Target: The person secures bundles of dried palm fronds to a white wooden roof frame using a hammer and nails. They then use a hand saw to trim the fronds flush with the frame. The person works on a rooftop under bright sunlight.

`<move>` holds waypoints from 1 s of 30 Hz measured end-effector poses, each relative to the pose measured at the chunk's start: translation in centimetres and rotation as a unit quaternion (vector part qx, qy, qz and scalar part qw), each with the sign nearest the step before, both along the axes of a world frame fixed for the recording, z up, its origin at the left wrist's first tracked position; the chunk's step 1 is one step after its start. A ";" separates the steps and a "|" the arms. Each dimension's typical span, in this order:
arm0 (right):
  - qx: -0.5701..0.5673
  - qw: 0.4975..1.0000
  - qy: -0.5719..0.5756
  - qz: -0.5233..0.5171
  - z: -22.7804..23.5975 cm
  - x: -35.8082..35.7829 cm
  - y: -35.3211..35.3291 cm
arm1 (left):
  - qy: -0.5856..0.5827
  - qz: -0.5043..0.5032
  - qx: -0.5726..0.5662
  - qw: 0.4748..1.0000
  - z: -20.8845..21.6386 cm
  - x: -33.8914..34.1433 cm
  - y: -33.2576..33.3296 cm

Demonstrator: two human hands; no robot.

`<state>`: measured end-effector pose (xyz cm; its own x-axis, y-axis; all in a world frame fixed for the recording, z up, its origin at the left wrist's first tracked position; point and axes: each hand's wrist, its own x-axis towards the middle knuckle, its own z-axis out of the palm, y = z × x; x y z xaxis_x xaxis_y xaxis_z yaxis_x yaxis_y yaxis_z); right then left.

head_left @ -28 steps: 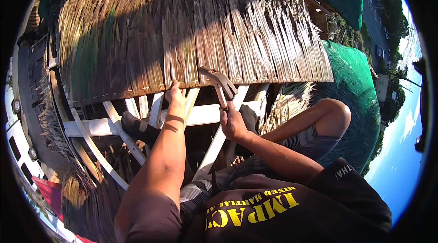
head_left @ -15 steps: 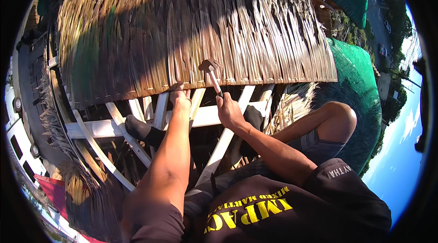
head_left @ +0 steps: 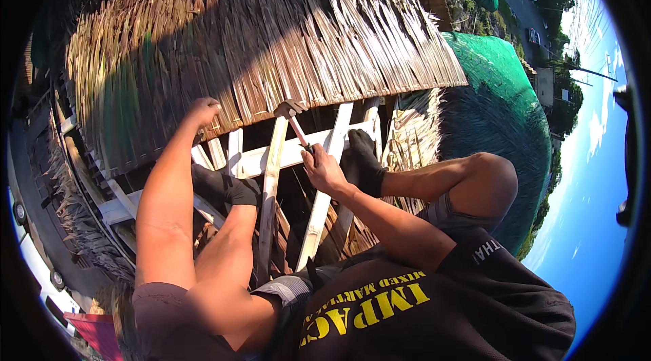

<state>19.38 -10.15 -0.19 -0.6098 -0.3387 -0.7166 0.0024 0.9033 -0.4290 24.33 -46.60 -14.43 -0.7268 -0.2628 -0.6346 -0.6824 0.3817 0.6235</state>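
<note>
My right hand (head_left: 323, 169) is wrapped round the dark grip of a hammer (head_left: 291, 109). The hammer's metal head is up by the lower edge of a dried palm-leaf thatch panel (head_left: 319, 42), over a pale wooden strip. My left hand (head_left: 203, 112) is closed, its fingers pinched together over the thatch's lower edge, further left. Whatever lies between those fingertips is too small to make out. A row of stitches runs along that lower edge.
Pale wooden rafters (head_left: 325, 191) cross a white beam (head_left: 288, 155) below the thatch, with dark gaps between them. My socked feet (head_left: 367, 161) rest on this frame. Green netting (head_left: 485, 66) covers a roof at right. A road with vehicles lies far below.
My left hand has moved left along the thatch edge and lifted onto it. The hammer remains in my right hand. The whole view has shifted, and my left leg shows more.
</note>
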 end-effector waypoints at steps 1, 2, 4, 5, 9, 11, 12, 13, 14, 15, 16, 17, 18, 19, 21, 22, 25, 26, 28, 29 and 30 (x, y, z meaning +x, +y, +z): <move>-0.004 1.000 0.000 0.004 1.0 0.5 -0.2 | 0.091 0.078 -0.014 0.993 2.1 1.2 -3.1; -0.045 0.999 0.010 0.006 2.2 1.3 -0.7 | 0.113 0.125 -0.043 0.985 4.5 2.3 -6.1; -0.083 0.993 0.056 0.062 3.9 1.6 -4.0 | 0.139 0.152 -0.109 0.973 11.0 6.9 -9.6; -0.094 0.989 0.058 0.095 4.9 1.9 -5.6 | 0.134 0.142 -0.125 0.973 14.6 9.4 -10.4; -0.250 0.946 -0.007 0.208 9.2 1.1 -14.2 | 0.120 0.236 -0.144 0.954 31.0 21.1 -5.8; -0.322 0.900 -0.029 0.292 13.5 1.3 -17.5 | 0.150 0.297 -0.168 0.928 39.4 25.2 -0.1; -0.327 0.871 -0.027 0.365 16.2 1.5 -18.9 | 0.126 0.341 -0.191 0.912 43.5 26.6 3.3; -0.343 0.856 -0.040 0.384 19.2 2.5 -19.6 | 0.115 0.362 -0.184 0.906 47.2 27.4 6.2; -0.328 0.848 -0.079 0.409 22.2 3.5 -19.8 | 0.109 0.352 -0.265 0.891 50.4 28.0 9.6; -0.366 0.822 -0.107 0.424 25.1 4.5 -19.6 | 0.109 0.379 -0.257 0.882 53.2 28.5 12.5; -0.340 0.810 -0.127 0.461 27.7 5.7 -18.9 | 0.115 0.379 -0.295 0.870 55.6 29.0 15.8; -0.363 0.783 -0.137 0.487 29.9 6.8 -17.9 | 0.115 0.388 -0.263 0.876 57.4 29.6 19.3; -0.398 0.750 -0.103 0.517 31.6 8.2 -16.4 | 0.126 0.377 -0.201 0.895 58.6 30.1 22.9; -0.385 0.743 -0.190 0.512 33.0 9.1 -14.7 | 0.076 0.346 -0.132 0.926 59.2 30.7 26.4; -0.450 0.656 -0.260 0.547 34.8 10.5 -11.5 | -0.023 0.214 0.003 0.977 58.0 30.8 33.4; -0.466 0.626 -0.263 0.567 35.3 11.2 -10.0 | -0.040 0.129 0.023 0.991 56.5 30.6 36.8; -0.396 0.603 -0.256 0.644 35.9 12.3 -6.6 | -0.129 0.139 -0.092 0.977 51.3 29.8 45.1; -0.399 0.598 -0.278 0.638 36.0 12.7 -5.7 | -0.166 0.143 -0.166 0.962 49.3 29.1 46.8; -0.401 0.579 -0.270 0.656 35.9 13.2 -4.3 | -0.223 0.099 -0.244 0.939 46.6 29.4 48.1; -0.407 0.573 -0.260 0.662 35.7 13.3 -3.7 | -0.243 0.052 -0.252 0.935 45.6 29.8 47.9; -0.387 0.574 -0.253 0.676 35.6 13.3 -3.3 | -0.266 0.000 -0.267 0.926 44.9 30.1 47.7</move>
